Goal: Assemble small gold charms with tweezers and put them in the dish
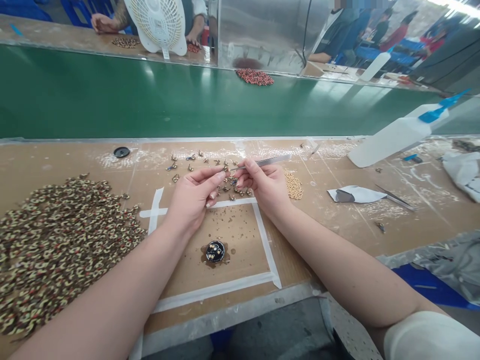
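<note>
My left hand [193,195] is closed in a pinch on a small brown-and-cream figure piece [226,169], mostly covered by the fingertips. Close beside it, my right hand [268,186] grips metal tweezers [276,159], whose tips reach the piece. Several similar small pieces [175,178] lie scattered behind and beneath the hands. Just right of my right hand is a little heap of tan beads [294,186]. Nearer me, inside a white tape outline [215,290], a small black dish [215,257] holds dark liquid and a few pale bits, with wet spots around it.
A large pile of the pieces [67,240] covers the left side. At right are a white squeeze bottle [390,142], a white packet [358,193] and another pair of tweezers [397,198]. Beyond a green belt [112,95] with red pieces [255,76], a person sits behind a fan [157,25].
</note>
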### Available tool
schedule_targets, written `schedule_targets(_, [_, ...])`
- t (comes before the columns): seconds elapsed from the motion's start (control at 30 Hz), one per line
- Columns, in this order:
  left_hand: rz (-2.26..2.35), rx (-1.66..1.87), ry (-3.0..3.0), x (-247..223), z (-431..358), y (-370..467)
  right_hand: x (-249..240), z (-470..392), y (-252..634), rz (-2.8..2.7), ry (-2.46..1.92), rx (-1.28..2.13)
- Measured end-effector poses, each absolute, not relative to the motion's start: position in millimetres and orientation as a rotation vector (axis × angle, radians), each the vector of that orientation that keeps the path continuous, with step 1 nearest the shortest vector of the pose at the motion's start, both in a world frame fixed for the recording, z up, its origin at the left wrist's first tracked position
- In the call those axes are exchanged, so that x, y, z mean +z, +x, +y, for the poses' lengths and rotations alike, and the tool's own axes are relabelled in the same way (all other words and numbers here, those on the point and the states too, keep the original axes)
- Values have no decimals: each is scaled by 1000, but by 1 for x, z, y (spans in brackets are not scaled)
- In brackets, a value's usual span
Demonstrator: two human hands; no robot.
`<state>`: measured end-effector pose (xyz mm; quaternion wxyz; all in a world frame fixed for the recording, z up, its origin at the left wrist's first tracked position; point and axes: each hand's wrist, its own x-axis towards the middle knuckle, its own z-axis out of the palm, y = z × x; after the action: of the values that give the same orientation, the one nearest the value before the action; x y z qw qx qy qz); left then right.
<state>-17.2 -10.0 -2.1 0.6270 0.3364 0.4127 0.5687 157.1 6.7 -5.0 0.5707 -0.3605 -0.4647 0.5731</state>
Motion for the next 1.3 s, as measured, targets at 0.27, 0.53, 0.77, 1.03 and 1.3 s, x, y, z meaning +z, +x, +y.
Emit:
schedule_targets(0.27, [949,1345,730,0,-10,-18,-6,8,160,-1070,-803,1279])
schedule_targets(0.53, [919,1427,750,5,-8,-17,-5,13,172,-1395,-944,1162])
schedule_targets(0.77, [899,1437,764,13,-10,-15,6,5,175,-1431,-956,1166])
schedule_targets(1.03, [855,1470,659,10,-9,-19,8,-14,158,-1905,-662,1350])
schedule_targets(1.3, [903,1486,674,7,-6,-18,-1,-17,144,-2217,-488,1393])
